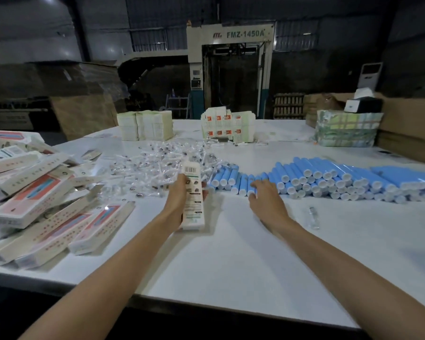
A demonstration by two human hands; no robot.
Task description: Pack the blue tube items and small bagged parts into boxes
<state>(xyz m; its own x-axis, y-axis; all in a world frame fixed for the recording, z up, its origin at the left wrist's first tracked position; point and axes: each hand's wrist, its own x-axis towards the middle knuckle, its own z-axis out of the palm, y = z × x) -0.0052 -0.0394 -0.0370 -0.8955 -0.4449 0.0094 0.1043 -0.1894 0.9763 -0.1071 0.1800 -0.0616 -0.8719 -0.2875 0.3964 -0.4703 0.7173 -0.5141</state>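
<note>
A long white box (pixel 194 209) with a barcode stands in the centre of the frame, gripped by the left hand (pixel 178 195), with the heap of small bagged parts (pixel 157 165) just behind it. Right of centre, the right hand (pixel 265 198) lies with straight fingers on the capped ends of the blue tubes (pixel 329 177), which run in a stacked row toward the right edge. Filled boxes (pixel 35 192) are piled at the left of the white table (pixel 231 261).

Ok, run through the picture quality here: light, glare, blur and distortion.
Head view: the table is brightly lit and the background is dim. Head view: a small glare spot sits on the pile of boxes. Head view: the wide lens bows the table's edges. Head view: the bagged parts smear together, while the blue tubes look fairly crisp.
</note>
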